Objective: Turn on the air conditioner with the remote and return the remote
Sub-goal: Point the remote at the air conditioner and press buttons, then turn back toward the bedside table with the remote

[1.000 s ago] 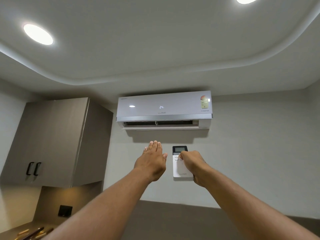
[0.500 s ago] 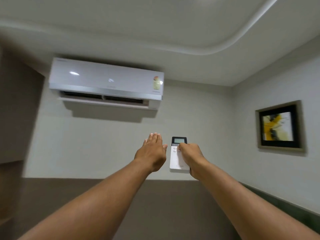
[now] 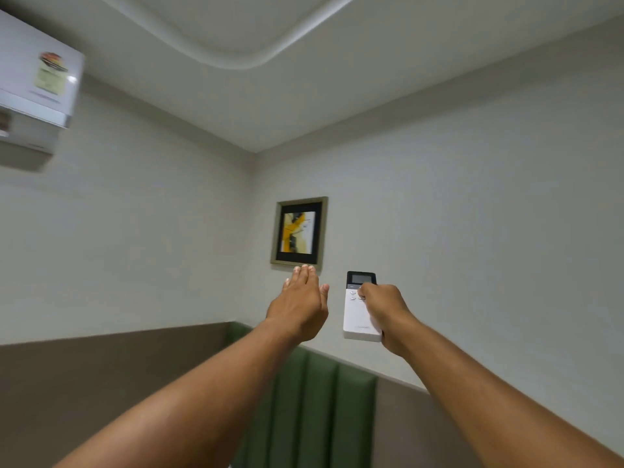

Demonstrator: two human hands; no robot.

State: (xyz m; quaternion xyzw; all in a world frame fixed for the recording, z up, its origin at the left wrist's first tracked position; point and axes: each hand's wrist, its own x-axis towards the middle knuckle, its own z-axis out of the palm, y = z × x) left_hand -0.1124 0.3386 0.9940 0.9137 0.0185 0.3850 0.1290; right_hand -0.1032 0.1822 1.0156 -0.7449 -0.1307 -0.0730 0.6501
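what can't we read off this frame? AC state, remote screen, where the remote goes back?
- Air conditioner, head view: cut by the left edge and blurred; display and louvre out of frame, on/off unreadable.
- Remote screen: too small to read; right hand covers some buttons.
- Remote's return spot: not in view.
- Left hand: open, palm side hidden.

Remote [image 3: 360, 310] right of left hand [image 3: 299, 307]

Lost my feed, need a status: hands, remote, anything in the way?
Right hand shut on remote, thumb on buttons. Left hand open, empty. Air conditioner at far upper left edge. Nothing in the way.
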